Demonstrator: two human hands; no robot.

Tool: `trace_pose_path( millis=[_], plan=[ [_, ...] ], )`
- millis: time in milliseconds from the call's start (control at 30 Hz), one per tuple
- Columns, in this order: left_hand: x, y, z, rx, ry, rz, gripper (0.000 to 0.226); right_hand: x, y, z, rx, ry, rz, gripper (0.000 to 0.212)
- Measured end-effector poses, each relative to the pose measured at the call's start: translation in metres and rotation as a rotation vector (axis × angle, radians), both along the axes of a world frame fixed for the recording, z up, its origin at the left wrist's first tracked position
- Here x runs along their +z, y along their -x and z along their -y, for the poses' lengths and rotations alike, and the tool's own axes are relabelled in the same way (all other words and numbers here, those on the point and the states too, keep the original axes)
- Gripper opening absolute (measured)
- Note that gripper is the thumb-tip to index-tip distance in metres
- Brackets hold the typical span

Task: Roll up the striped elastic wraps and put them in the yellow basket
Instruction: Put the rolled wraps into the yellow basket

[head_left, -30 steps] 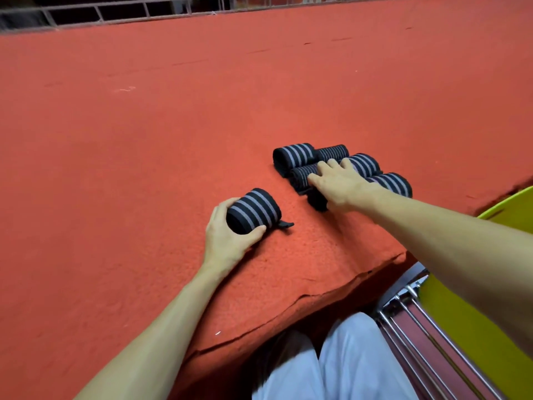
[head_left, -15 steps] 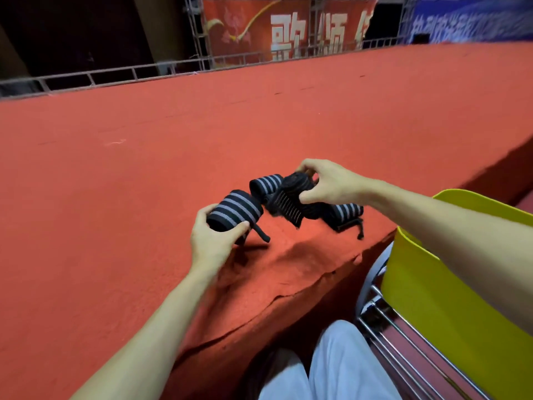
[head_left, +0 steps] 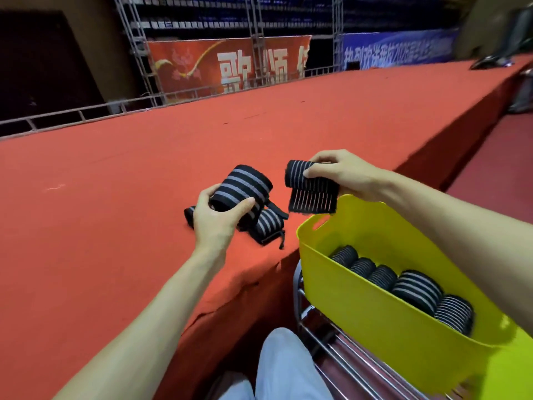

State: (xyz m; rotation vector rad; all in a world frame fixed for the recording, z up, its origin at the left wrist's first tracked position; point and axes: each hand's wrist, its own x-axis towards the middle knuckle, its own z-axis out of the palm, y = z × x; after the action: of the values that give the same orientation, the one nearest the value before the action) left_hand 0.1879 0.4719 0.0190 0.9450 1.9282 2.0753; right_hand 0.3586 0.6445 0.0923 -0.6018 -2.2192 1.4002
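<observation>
Left hand (head_left: 215, 223) curls its fingers round a rolled wrap (head_left: 245, 186) above the red platform's (head_left: 115, 212) near edge, over loose rolls (head_left: 266, 226). Right hand (head_left: 343, 174) pinches a wrap bundle (head_left: 310, 190) over the yellow basket's (head_left: 346, 287) far rim; packed rolls (head_left: 415, 287) lie inside.

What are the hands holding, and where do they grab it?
The left hand grips a rolled striped wrap around its curved side. The right hand pinches a second wrap by its top edge, its loose flap hanging down.
</observation>
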Motion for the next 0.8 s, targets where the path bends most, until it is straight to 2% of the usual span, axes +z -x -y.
trace_pose_path(
  millis=[133, 233, 467, 533, 633, 733, 800],
  plan=[
    [0.008, -0.041, -0.030, -0.061, 0.014, -0.064, 0.073, -0.012, -0.044, -0.032, 0.015, 0.073, 0.046, 0.021],
    [0.005, -0.054, -0.054, -0.090, 0.045, -0.025, 0.061, -0.031, -0.062, -0.050, -0.019, 0.064, 0.120, 0.037],
    [-0.011, -0.067, -0.094, -0.153, 0.174, -0.138, 0.060, -0.090, -0.082, -0.087, 0.013, 0.211, 0.270, 0.019],
    [-0.013, -0.067, -0.101, -0.178, 0.208, -0.199, 0.061, -0.107, -0.081, -0.094, 0.022, 0.243, 0.347, 0.023],
    [-0.014, -0.064, -0.108, -0.218, 0.263, -0.280, 0.064, -0.126, -0.076, -0.097, 0.067, 0.179, 0.484, 0.030],
    [-0.015, -0.062, -0.111, -0.230, 0.277, -0.323, 0.064, -0.143, -0.065, -0.090, 0.086, 0.234, 0.524, 0.038],
    [-0.017, -0.061, -0.113, -0.226, 0.276, -0.320, 0.065, -0.152, -0.056, -0.084, 0.109, 0.157, 0.610, 0.046]
  ],
)
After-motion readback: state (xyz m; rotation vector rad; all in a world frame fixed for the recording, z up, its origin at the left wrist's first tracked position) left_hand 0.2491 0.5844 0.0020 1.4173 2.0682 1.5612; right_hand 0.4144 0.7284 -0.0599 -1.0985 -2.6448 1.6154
